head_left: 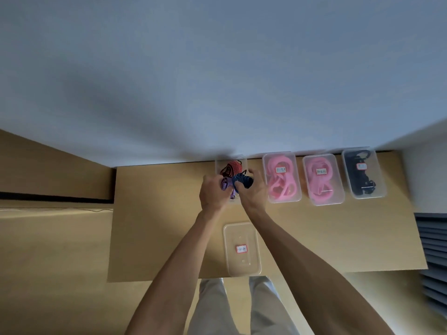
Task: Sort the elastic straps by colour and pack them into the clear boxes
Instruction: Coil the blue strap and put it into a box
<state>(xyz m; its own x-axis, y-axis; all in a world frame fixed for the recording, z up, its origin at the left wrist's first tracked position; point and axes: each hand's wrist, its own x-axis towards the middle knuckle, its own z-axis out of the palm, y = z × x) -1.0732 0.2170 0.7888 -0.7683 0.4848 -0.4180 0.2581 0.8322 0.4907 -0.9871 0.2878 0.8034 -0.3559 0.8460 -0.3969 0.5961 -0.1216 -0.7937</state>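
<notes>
Both my hands are over an open clear box point(219, 165) at the back of the table. My left hand point(212, 193) grips a purple strap point(226, 184). My right hand point(252, 192) holds a dark blue strap point(242, 180) beside it. A red-and-black strap point(233, 168) lies in the box behind them. To the right stand two lidded boxes of pink straps point(281, 177) point(321, 180) and one lidded box of black straps point(362, 174). A clear lid point(242, 249) with a red-edged label lies near the table's front edge.
The wooden table point(157, 226) stands against a pale wall point(217, 81). A second wooden surface point(48, 238) lies to the left with a thin cable on it. A dark slatted unit point(433, 250) is at the right. My legs show below the front edge.
</notes>
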